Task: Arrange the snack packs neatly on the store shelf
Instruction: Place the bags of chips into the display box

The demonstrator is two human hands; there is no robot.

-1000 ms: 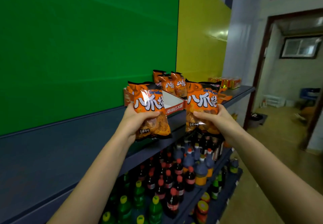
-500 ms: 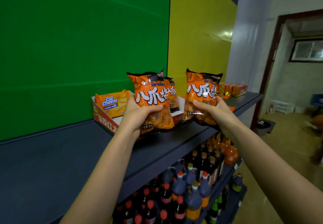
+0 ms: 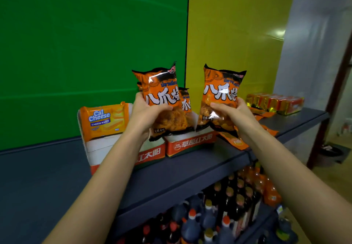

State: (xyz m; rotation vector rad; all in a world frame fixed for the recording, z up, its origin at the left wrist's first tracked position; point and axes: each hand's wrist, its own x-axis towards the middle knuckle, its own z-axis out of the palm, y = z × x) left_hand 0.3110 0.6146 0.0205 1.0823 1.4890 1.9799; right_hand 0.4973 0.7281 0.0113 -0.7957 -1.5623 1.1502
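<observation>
Orange foil fills both grips. The left hand (image 3: 146, 114) holds the left pack (image 3: 162, 91) upright by its lower half, with the thumb laid across the front just under the white lettering and the fingers curled round behind. The right hand (image 3: 234, 118) holds the right pack (image 3: 221, 91) the same way, thumb on the front and fingertips wrapped over its right edge. This pack leans slightly toward the other. The two packs are side by side at about the same height, with a clear gap between them.

Just behind the left grip, on its right side, a third pack (image 3: 185, 101) stands partly hidden in a red box (image 3: 190, 143) printed with white characters. The box sits directly below the gap between the hands. The left pack's bottom edge overlaps the box rim, but whether they touch cannot be told.

Left of the left wrist, a second box (image 3: 106, 146) holds a Cal Cheese pack (image 3: 103, 120), which stands facing out. Under the right hand, flat orange packs (image 3: 234, 142) lie on the dark shelf (image 3: 190, 167). Well beyond that hand, near the shelf's far end, is a row of gold-and-red packs (image 3: 274, 103).

Below both forearms, bottles (image 3: 209, 215) with red, orange and yellow caps crowd a lower shelf. Behind the left grip the wall is green (image 3: 85, 44), and behind the right it is yellow (image 3: 238, 34).
</observation>
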